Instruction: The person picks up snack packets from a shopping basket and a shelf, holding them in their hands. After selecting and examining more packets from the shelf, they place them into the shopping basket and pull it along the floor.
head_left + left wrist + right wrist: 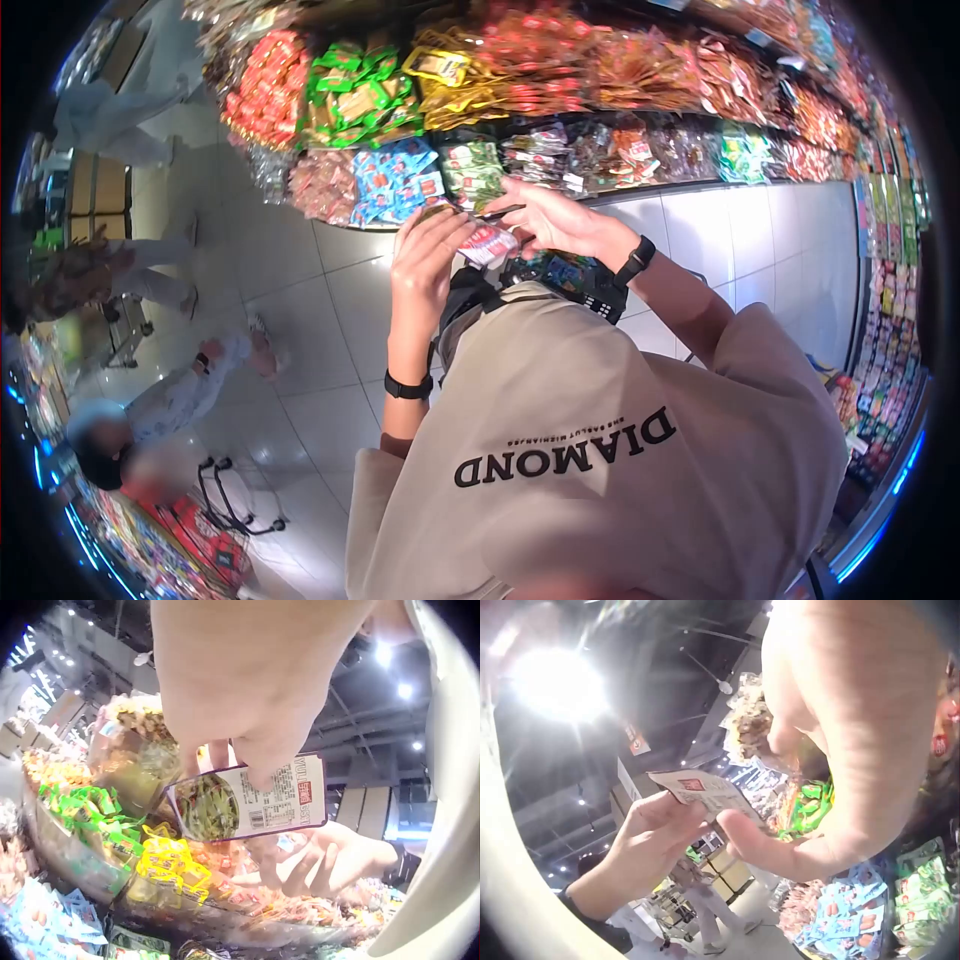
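My left hand (425, 262) holds a small flat snack packet (274, 799) between thumb and fingers. The packet's white label carries print, a barcode, a red logo and a picture of green vegetables, with a dark border. In the right wrist view the label (705, 787) is tilted above the left hand (645, 847). My right hand (565, 222) is close beside it, fingers loosely extended toward the shelf. Its thumb (742, 832) overlaps the packet's edge in the right wrist view. From the left wrist, the right hand (322, 859) appears just below the packet.
Tiered bins of snack packets curve ahead: green packets (360, 95), yellow ones (455, 80) and, lower down, blue ones (395, 180). More shelves (885, 290) line the right. A dark bag (570, 285) hangs at my waist. Other people and a trolley (125, 330) stand on the tiled floor at left.
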A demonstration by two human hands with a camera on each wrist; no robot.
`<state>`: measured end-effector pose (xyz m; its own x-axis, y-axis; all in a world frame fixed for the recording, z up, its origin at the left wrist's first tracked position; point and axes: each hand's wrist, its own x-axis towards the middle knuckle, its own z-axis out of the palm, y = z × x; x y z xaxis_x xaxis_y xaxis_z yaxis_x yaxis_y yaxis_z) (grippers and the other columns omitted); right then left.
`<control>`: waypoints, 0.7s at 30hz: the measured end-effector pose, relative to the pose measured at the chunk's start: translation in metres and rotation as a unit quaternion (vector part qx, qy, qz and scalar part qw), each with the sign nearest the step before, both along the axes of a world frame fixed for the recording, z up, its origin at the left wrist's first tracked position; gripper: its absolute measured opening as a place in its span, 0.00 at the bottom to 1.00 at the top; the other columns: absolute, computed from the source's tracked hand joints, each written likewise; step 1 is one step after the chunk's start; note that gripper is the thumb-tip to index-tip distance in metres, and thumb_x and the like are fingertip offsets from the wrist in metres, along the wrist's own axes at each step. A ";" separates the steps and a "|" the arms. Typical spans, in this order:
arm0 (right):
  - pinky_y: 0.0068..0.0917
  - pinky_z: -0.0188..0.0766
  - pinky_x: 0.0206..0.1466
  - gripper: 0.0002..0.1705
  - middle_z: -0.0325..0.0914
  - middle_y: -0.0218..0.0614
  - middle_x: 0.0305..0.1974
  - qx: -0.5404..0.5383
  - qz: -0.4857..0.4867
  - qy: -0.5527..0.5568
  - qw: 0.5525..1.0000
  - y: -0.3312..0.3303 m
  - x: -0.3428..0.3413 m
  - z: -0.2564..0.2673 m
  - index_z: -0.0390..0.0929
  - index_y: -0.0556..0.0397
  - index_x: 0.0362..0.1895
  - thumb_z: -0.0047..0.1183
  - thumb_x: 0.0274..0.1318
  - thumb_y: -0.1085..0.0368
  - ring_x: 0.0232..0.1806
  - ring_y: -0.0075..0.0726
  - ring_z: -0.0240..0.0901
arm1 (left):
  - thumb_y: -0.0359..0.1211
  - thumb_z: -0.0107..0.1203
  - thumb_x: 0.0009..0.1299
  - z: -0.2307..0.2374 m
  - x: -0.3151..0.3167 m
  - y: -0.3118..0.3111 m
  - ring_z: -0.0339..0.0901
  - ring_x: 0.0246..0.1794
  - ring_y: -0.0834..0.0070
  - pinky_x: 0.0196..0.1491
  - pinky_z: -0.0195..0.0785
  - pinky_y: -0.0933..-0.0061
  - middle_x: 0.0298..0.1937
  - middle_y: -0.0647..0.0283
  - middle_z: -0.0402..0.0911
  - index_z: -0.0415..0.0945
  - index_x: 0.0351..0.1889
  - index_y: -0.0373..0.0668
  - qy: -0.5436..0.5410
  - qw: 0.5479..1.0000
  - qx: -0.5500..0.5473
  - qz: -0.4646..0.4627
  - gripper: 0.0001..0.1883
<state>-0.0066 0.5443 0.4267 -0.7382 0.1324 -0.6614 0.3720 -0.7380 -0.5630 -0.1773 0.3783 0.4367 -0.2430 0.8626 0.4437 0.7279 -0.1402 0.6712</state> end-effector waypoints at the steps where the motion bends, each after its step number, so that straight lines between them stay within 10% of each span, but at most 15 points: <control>1: 0.21 0.72 0.39 0.36 0.78 0.39 0.48 0.021 0.003 0.025 0.999 -0.004 0.004 0.008 0.67 0.56 0.64 0.40 0.71 0.38 0.43 0.28 0.78 | 0.19 0.58 0.59 0.002 0.005 0.002 0.80 0.54 0.61 0.67 0.63 0.55 0.47 0.62 0.85 0.86 0.47 0.47 0.001 1.000 0.003 -0.008 0.19; 6: 0.26 0.73 0.56 0.25 0.79 0.37 0.53 0.060 -0.024 0.084 0.994 -0.001 0.025 -0.003 0.69 0.59 0.64 0.55 0.62 0.74 0.52 0.26 0.76 | 0.20 0.60 0.57 0.010 0.026 0.007 0.73 0.62 0.62 0.68 0.61 0.52 0.57 0.63 0.81 0.84 0.50 0.49 0.121 0.991 0.011 -0.054 0.23; 9: 0.24 0.73 0.53 0.23 0.81 0.38 0.49 0.156 -0.033 0.092 0.983 -0.002 0.032 0.003 0.71 0.60 0.62 0.54 0.62 0.73 0.50 0.27 0.77 | 0.21 0.59 0.59 0.010 0.028 0.003 0.66 0.70 0.59 0.67 0.62 0.52 0.67 0.58 0.72 0.78 0.61 0.49 0.126 0.991 -0.018 -0.039 0.28; 11: 0.24 0.73 0.52 0.22 0.81 0.39 0.49 0.190 -0.030 0.113 0.975 0.002 0.037 -0.001 0.72 0.61 0.61 0.53 0.62 0.74 0.49 0.27 0.78 | 0.25 0.56 0.66 0.001 0.034 0.003 0.63 0.72 0.58 0.68 0.62 0.53 0.73 0.56 0.64 0.66 0.70 0.45 -0.118 0.988 -0.001 0.100 0.32; 13: 0.24 0.73 0.53 0.21 0.81 0.39 0.48 0.250 0.011 0.094 0.964 0.003 0.041 0.012 0.72 0.61 0.60 0.52 0.62 0.74 0.49 0.27 0.77 | 0.30 0.54 0.73 -0.021 0.031 0.001 0.70 0.64 0.67 0.58 0.74 0.63 0.65 0.54 0.71 0.64 0.68 0.35 -0.515 0.854 -0.064 0.037 0.25; 15: 0.25 0.72 0.56 0.21 0.81 0.36 0.48 0.248 0.017 0.095 0.964 0.005 0.045 -0.001 0.75 0.60 0.58 0.55 0.60 0.74 0.51 0.26 0.77 | 0.30 0.57 0.73 -0.023 0.029 0.003 0.79 0.51 0.72 0.52 0.78 0.66 0.54 0.57 0.79 0.69 0.61 0.32 -0.658 0.738 -0.146 -0.022 0.21; 21: 0.27 0.76 0.46 0.10 0.84 0.41 0.38 0.522 0.065 0.084 0.846 0.016 0.054 -0.026 0.80 0.60 0.44 0.59 0.57 0.73 0.40 0.26 0.80 | 0.23 0.62 0.68 -0.070 0.035 0.006 0.82 0.38 0.76 0.43 0.79 0.71 0.44 0.59 0.84 0.75 0.49 0.34 -0.481 0.865 -0.139 -0.011 0.13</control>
<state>0.0473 0.5603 0.4011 -0.8627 0.4916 -0.1185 0.2625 0.2350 -0.9359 -0.1422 0.3843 0.3672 -0.3673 0.9123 -0.1809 -0.1878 0.1178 0.9751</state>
